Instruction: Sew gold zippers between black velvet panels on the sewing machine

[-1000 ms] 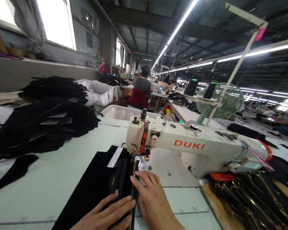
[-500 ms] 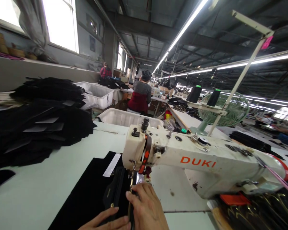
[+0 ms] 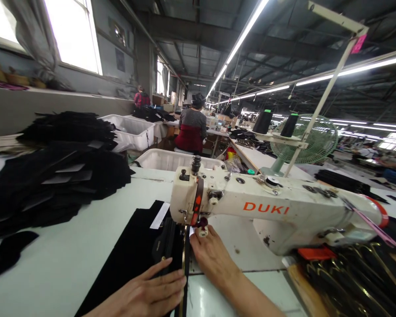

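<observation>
A black fabric panel (image 3: 125,251) with a white label strip (image 3: 160,215) lies under the head of a white DUKI sewing machine (image 3: 231,193). Along its right side a zipper (image 3: 184,251) with gold teeth runs to the needle area. My left hand (image 3: 145,288) rests flat on the panel, its stretched fingers reaching the zipper's edge. Just right of the needle, my right hand (image 3: 209,253) lies on the machine bed with bent, closed fingers. Its fingertips are partly hidden behind the machine head, and what they hold cannot be made out.
Stacked black fabric pieces (image 3: 53,176) cover the table's left. Black pieces with gold zippers (image 3: 356,277) lie at lower right. Pink-handled snips (image 3: 376,226) rest on the machine. Beyond it stand a white bin (image 3: 148,158), thread cones (image 3: 263,122), a green fan (image 3: 320,138) and a seated person (image 3: 191,127).
My right hand has moved off the zipper, forward and right, beside the needle. My left hand has shifted right along the panel. The camera view has shifted slightly.
</observation>
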